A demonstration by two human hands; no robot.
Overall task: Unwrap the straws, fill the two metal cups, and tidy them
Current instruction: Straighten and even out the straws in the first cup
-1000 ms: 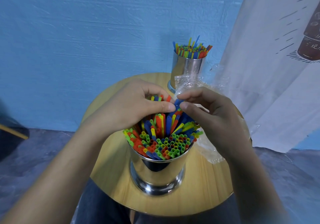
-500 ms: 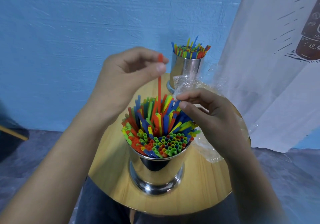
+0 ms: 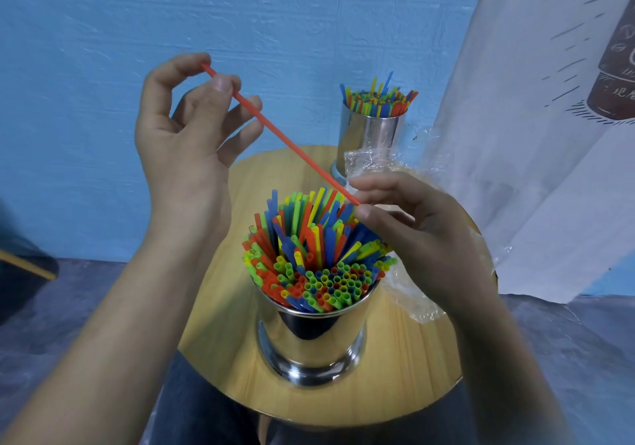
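Straws [image 3: 316,255] in red, blue, green and yellow pack the near cup [image 3: 311,338] in the head view. They are too many to count, most of them upright, with those at the back fanned out and leaning. A second bunch [image 3: 378,99] stands in the far cup [image 3: 369,135]. That makes two shiny metal cups, both on one round wooden counter [image 3: 412,376], the near one about its middle and the far one at its back edge. One red straw [image 3: 285,138], thin and straight, is out of the cups and slants in the air above the near cup from upper left to lower right. Two hands hold it: the left hand [image 3: 185,135] pinches its upper end between thumb and forefinger, the other fingers loosely spread, and the right hand [image 3: 422,238] pinches its lower end between thumb and forefinger tips. One crumpled clear wrapper [image 3: 409,293] lies on the counter under the right hand and reaches back to the far cup's foot.
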